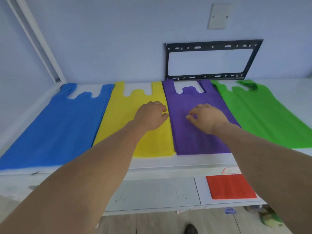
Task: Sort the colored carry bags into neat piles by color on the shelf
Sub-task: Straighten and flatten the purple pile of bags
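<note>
Four flat piles of carry bags lie side by side on the white shelf [194, 160]: blue [55, 130] at the left, then yellow [123, 108], purple [190, 137] and green [263, 115] at the right, handles toward the wall. My left hand [151, 115] hovers over the yellow pile's right edge, fingers curled, holding nothing. Over the purple pile my right hand [206, 118] has its fingers bent and apart, fingertips close to the fabric. A red folded bag [230, 186] lies on the lower ledge at the front right.
A black metal wall bracket [211, 60] hangs on the wall behind the purple pile. A white wall plate [218, 16] sits above it. A white frame post [33, 39] runs down at the left. Small litter lies on the floor at the lower right.
</note>
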